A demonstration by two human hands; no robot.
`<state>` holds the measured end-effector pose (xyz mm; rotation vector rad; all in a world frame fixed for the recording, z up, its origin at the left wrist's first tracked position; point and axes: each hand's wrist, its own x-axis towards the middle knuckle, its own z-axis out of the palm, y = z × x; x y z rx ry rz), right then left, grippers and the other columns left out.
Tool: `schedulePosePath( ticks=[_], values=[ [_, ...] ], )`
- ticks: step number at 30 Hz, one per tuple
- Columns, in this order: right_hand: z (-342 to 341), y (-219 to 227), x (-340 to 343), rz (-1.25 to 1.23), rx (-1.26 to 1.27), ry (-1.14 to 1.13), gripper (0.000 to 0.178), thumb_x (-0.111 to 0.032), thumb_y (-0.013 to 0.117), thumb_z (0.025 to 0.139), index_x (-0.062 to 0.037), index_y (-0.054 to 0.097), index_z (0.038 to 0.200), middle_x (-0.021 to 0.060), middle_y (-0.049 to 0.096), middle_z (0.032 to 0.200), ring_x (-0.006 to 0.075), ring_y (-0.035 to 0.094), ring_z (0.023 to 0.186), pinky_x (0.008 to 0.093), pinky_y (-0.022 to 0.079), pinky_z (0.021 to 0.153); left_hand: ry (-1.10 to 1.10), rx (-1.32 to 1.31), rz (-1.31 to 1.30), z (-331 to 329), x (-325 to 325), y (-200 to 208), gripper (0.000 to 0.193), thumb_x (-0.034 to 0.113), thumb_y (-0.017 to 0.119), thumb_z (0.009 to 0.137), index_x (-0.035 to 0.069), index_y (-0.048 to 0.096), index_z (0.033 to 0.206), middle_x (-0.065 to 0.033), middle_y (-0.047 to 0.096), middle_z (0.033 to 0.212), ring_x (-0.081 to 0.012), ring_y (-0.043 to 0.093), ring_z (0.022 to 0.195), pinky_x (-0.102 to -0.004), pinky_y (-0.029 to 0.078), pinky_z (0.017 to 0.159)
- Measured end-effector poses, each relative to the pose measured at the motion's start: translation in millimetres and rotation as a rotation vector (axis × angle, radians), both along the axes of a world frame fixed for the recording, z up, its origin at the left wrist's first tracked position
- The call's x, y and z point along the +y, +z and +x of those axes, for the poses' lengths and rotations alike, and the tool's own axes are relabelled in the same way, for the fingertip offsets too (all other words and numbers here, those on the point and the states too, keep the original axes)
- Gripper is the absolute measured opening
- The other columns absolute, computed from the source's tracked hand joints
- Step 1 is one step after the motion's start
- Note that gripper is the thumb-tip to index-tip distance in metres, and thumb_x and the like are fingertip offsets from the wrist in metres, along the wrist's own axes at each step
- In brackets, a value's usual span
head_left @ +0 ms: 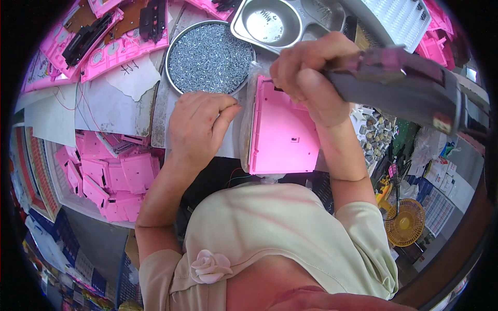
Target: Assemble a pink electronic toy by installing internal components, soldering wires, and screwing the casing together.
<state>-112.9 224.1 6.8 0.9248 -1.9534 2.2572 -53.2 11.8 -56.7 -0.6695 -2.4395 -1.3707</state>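
Observation:
In my right hand (321, 83) is a dark electric screwdriver (389, 80), its body rising toward the camera. The fingers wrap its lower end above the far-left corner of a pink plastic panel (285, 132). That flat panel lies on the bench in front of my body; its far edge is partly hidden by the hand. At the near edge of a round metal bowl (169, 67) heaped with small silvery screws (207, 57), my left hand (199, 122) is closed, thumb against curled fingers. Whatever it may hold is hidden.
Pink housings with black parts (114, 49) lie far left. A white crate (65, 192) of pink pieces stands left. Beyond the panel is a metal compartment tray (239, 28). Small metallic pieces (374, 132) are heaped at right, near a yellow fan (404, 223).

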Motion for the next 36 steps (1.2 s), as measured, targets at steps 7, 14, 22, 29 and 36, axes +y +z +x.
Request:
schedulePosePath(
  ticks=[7, 14, 22, 29, 36],
  values=[
    [28, 6, -7, -0.013, -0.079, -0.034, 0.027, -0.015, 0.068, 0.095, -0.0069, 0.043, 0.086, 0.0033, 0.047, 0.059, 0.0135, 0.043, 0.048, 0.0316, 0.038, 0.047, -0.052, 0.046, 0.043, 4, 2, -2, 0.019, 0.008, 0.082, 0.077, 0.009, 0.067, 0.088, -0.0040, 0.071, 0.083, -0.0224, 0.066, 0.073, -0.0355, 0.046, 0.071],
    [29, 11, -2, 0.049, -0.009, 0.028, 0.023, -0.019, 0.069, 0.096, -0.0075, 0.050, 0.093, 0.0015, 0.047, 0.059, 0.0131, 0.044, 0.048, 0.0309, 0.038, 0.045, -0.072, 0.211, 0.003, 5, 8, 2, 0.028, 0.007, 0.083, 0.073, 0.009, 0.066, 0.095, -0.0034, 0.073, 0.089, -0.0220, 0.067, 0.074, -0.0352, 0.046, 0.071],
    [57, 47, -20, -0.156, -0.107, 0.005, 0.030, -0.034, 0.069, 0.096, -0.0104, 0.050, 0.099, -0.0010, 0.048, 0.060, 0.0125, 0.044, 0.044, 0.0310, 0.041, 0.044, -0.113, 0.228, 0.037, 12, 10, 1, 0.029, 0.007, 0.084, 0.072, 0.008, 0.066, 0.096, -0.0036, 0.073, 0.089, -0.0226, 0.068, 0.076, -0.0353, 0.047, 0.071],
    [67, 46, -19, -0.215, -0.162, 0.092, 0.028, -0.032, 0.068, 0.096, -0.0099, 0.050, 0.098, -0.0007, 0.050, 0.060, 0.0122, 0.045, 0.045, 0.0310, 0.042, 0.045, -0.207, 0.222, 0.062, 24, 7, 5, 0.028, 0.009, 0.084, 0.073, 0.008, 0.068, 0.095, -0.0039, 0.073, 0.089, -0.0215, 0.068, 0.077, -0.0354, 0.048, 0.071],
    [93, 37, -22, -0.075, -0.247, 0.008, 0.027, -0.024, 0.071, 0.093, -0.0070, 0.049, 0.092, 0.0018, 0.048, 0.060, 0.0138, 0.045, 0.046, 0.0325, 0.040, 0.047, 0.048, -0.017, 0.085, 32, -25, -1, 0.005, 0.001, 0.072, 0.088, 0.005, 0.071, 0.090, -0.0091, 0.070, 0.081, -0.0244, 0.068, 0.076, -0.0304, 0.048, 0.064]
  ],
)
